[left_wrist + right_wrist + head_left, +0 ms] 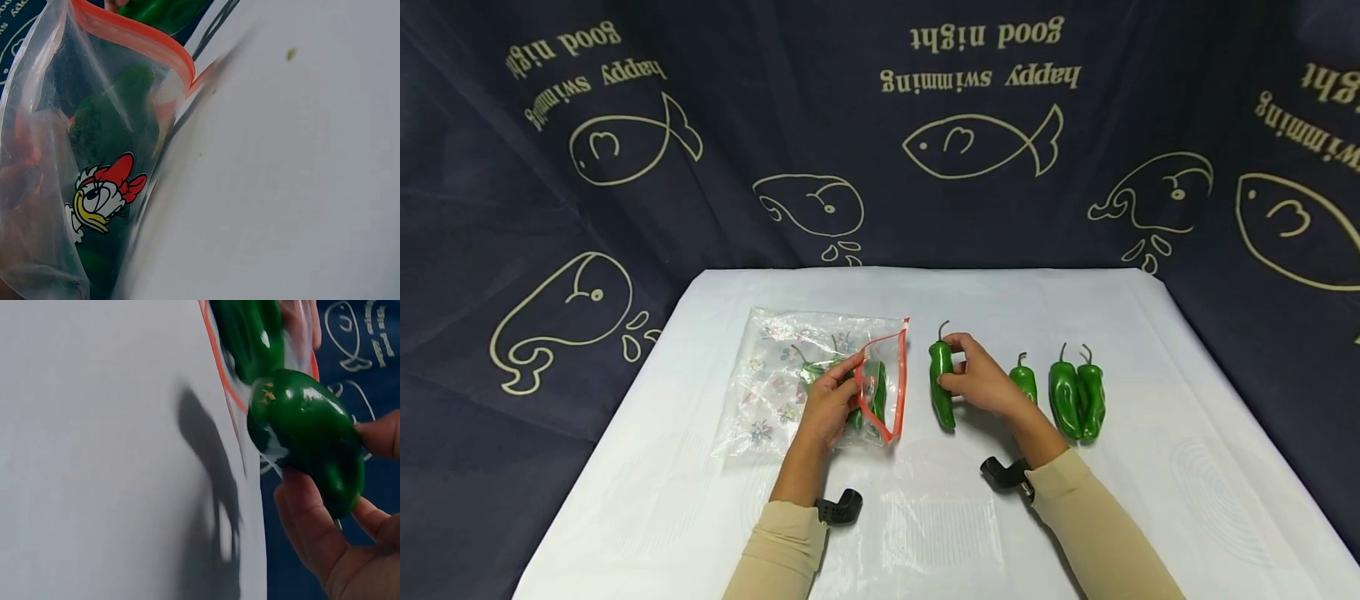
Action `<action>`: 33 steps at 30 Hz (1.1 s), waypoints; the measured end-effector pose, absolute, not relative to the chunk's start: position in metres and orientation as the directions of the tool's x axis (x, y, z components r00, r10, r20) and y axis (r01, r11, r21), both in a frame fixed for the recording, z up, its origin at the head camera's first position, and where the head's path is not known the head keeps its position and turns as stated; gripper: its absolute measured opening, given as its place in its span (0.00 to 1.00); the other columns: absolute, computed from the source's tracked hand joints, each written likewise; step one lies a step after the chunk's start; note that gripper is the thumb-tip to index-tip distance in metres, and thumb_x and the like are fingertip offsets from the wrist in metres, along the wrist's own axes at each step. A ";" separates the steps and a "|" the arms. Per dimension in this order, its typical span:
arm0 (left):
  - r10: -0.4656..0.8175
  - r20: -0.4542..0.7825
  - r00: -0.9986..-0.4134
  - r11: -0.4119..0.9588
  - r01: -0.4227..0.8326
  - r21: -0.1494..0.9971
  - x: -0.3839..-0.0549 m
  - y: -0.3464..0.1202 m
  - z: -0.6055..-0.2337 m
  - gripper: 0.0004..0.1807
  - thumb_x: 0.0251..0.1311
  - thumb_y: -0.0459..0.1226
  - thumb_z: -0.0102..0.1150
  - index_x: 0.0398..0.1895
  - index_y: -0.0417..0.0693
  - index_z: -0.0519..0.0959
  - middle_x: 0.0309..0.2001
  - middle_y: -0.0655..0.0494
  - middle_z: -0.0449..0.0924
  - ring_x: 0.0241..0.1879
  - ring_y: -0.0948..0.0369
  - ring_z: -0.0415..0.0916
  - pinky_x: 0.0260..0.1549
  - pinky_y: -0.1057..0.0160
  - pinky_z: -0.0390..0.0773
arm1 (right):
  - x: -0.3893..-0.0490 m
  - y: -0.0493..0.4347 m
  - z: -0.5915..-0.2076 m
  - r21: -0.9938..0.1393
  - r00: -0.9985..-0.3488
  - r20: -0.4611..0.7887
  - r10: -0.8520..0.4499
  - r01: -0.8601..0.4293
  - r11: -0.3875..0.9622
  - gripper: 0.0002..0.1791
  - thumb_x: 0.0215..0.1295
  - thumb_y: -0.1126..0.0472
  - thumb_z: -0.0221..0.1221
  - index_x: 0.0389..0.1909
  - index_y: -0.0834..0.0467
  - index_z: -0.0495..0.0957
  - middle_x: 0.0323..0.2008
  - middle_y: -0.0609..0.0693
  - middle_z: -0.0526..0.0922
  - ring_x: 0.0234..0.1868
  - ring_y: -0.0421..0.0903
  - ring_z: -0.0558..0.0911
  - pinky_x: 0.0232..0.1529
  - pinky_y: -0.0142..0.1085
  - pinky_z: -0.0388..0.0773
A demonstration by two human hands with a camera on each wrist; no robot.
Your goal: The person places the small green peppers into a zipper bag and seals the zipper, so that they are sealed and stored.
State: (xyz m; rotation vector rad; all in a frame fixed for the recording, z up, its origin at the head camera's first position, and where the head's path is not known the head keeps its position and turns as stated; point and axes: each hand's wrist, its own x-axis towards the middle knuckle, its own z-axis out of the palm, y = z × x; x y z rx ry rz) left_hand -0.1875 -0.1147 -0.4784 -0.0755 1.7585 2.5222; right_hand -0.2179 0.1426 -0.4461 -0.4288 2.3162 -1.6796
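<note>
A clear zip bag (745, 417) with a red-edged mouth (901, 375) and cartoon prints lies on the left of the white table. Several green peppers (880, 387) show inside it. My left hand (827, 408) grips the bag near its mouth, which gapes toward the right; in the left wrist view, fingers show blurred behind the plastic. Just right of that mouth, my right hand (988, 383) holds a green pepper (942, 387) between thumb and fingers, stem pointing away. The right wrist view shows this held pepper (306, 419) above the table, its shadow cast below, overlapping the bag.
To the right of my right hand, one green pepper (1024, 382) is partly covered by the forearm. Two more peppers (1077, 404) lie side by side farther right. A dark curtain (880, 225) with fish and whale drawings hangs behind the white-covered table (925, 292).
</note>
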 end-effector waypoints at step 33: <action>0.081 -0.076 -0.994 -0.385 -0.102 0.917 -0.191 -0.116 -0.478 0.33 0.58 0.20 0.45 0.70 0.34 0.67 0.66 0.34 0.66 0.39 0.62 0.81 0.30 0.69 0.80 | -0.208 0.077 -0.461 -0.953 -0.932 -0.094 -0.351 -0.018 0.303 0.28 0.64 0.66 0.64 0.64 0.63 0.68 0.53 0.63 0.73 0.37 0.49 0.82 0.31 0.42 0.84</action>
